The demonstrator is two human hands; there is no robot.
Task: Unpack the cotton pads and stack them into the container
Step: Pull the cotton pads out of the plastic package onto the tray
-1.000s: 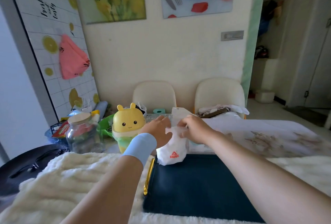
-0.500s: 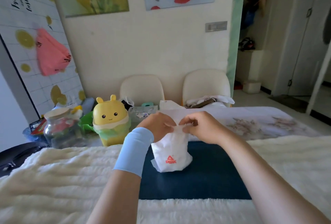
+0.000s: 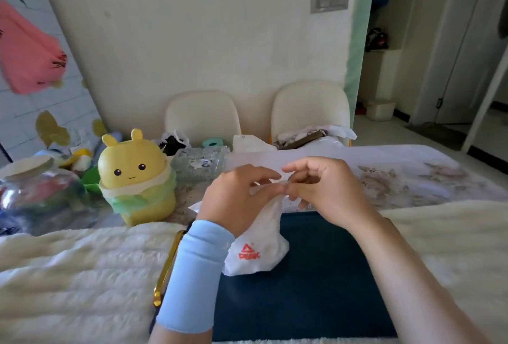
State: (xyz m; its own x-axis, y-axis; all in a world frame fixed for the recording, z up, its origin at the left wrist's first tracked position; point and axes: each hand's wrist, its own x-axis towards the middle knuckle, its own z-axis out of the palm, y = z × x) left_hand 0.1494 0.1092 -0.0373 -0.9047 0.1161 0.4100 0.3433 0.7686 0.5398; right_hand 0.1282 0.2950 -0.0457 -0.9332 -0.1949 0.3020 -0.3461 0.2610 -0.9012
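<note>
one head-worn view, facing forward and down, close over the table [image 3: 412,162].

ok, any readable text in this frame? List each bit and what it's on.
"PEAK": red letters under a red triangle logo, on the white bag on the dark mat.
Small marks on the clear box behind the hands: too blurred to read.
Nothing else in view carries readable text.
</note>
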